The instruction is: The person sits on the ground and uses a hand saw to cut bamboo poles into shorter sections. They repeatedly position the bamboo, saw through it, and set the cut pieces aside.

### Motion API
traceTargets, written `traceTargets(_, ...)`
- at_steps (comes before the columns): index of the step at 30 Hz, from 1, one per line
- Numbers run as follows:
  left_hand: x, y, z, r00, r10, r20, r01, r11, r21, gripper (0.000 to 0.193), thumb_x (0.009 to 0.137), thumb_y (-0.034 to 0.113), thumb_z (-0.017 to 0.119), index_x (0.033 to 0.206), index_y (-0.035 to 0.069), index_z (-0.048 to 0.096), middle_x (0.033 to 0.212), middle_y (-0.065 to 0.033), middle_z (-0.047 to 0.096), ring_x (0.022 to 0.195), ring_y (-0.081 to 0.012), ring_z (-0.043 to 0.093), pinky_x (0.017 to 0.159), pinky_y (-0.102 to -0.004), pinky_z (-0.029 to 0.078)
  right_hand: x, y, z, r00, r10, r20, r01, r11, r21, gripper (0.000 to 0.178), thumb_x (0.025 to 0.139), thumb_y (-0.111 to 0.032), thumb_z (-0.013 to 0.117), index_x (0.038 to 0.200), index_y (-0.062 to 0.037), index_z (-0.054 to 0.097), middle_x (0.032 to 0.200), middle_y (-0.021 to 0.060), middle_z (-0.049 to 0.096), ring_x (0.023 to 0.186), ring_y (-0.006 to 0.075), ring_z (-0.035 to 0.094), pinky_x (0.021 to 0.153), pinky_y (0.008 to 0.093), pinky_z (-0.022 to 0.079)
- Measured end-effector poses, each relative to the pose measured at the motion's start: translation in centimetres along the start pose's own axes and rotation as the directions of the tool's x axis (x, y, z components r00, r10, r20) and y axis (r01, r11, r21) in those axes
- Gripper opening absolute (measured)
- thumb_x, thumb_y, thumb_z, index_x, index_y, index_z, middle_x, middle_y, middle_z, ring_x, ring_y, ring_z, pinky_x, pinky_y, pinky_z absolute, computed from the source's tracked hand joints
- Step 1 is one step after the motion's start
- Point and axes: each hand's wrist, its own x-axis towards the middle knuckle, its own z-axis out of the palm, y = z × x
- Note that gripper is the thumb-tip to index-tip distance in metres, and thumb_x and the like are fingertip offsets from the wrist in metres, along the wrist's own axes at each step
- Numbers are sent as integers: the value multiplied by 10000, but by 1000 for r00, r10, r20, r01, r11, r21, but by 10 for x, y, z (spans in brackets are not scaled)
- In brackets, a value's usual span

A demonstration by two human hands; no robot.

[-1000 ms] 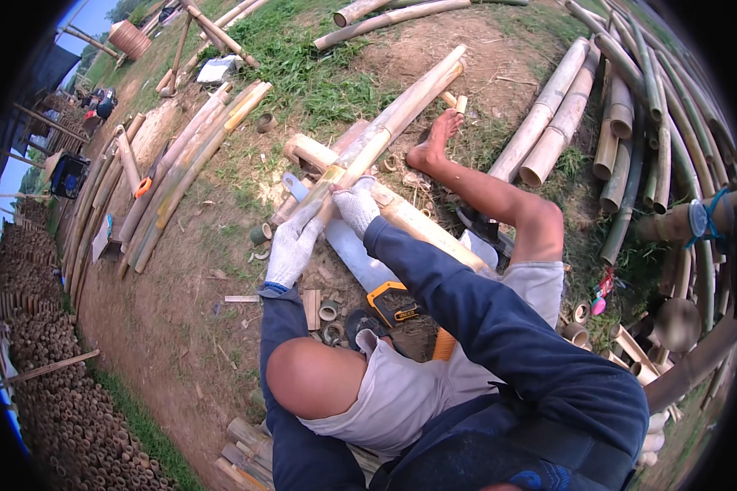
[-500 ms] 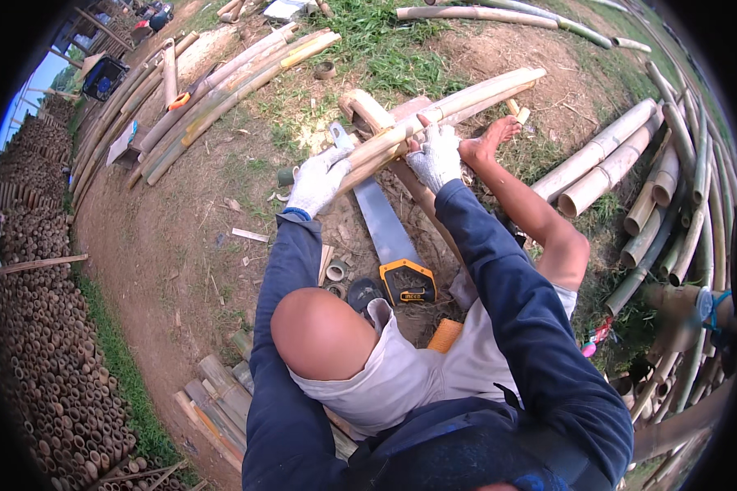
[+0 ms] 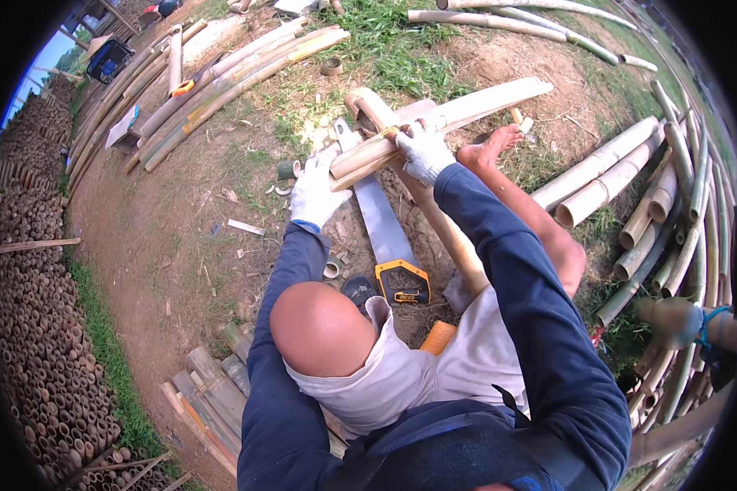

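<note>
Split bamboo pieces (image 3: 367,157) lie slanted across a round bamboo pole (image 3: 438,214), their far ends pointing up to the right. My right hand (image 3: 424,154), in a white fingerless glove, is closed around them about midway. At their near cut ends my left hand (image 3: 313,196), gloved alike, touches with its fingers spread. A pale, broad inner face (image 3: 495,100) shows on the far stretch of the split bamboo. Beneath, a handsaw (image 3: 385,225) with a yellow and black handle rests on the ground, its blade passing under the bamboo.
Long bamboo poles (image 3: 246,78) lie at the upper left, with an orange-handled tool (image 3: 184,87) on them. Thick poles (image 3: 598,176) are piled on the right. Stacked short bamboo tubes (image 3: 57,344) fill the far left. My bare foot (image 3: 491,146) is beside the split bamboo.
My left hand has shifted from the top of the bamboo to its near ends, its fingers spreading. The right hand has slid nearer to the left, and more pale inner bamboo shows.
</note>
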Motion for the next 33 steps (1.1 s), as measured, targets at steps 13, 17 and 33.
traceTargets(13, 19, -30, 0, 998, 43, 46, -37, 992, -124, 960, 687, 158, 951, 1549, 176, 527, 1341, -158, 624, 1266, -385, 611, 1118, -453, 507, 39, 21, -16, 954, 179, 239, -252, 912, 324, 411, 1017, -501, 613, 1104, -113, 719, 1117, 182, 664, 1088, 404, 576, 939, 527, 422)
traceTargets(17, 20, -29, -1, 998, 42, 40, -35, 988, -153, 936, 682, 180, 953, 1524, 172, 546, 1322, -164, 624, 1248, -388, 612, 1106, -460, 508, 40, 21, -17, 980, 116, 163, -167, 924, 345, 397, 1010, -483, 637, 1129, -114, 718, 1133, 185, 658, 1112, 404, 576, 962, 533, 427)
traceTargets(33, 36, -50, 12, 999, 7, 33, -3, 993, -121, 931, 627, 220, 963, 1467, 132, 571, 1349, -184, 604, 1234, -406, 635, 1070, -473, 537, 29, -11, -7, 988, 25, 151, -34, 998, 55, 388, 884, -115, 685, 1265, -182, 718, 1270, 174, 615, 1224, 445, 558, 1050, 572, 435)
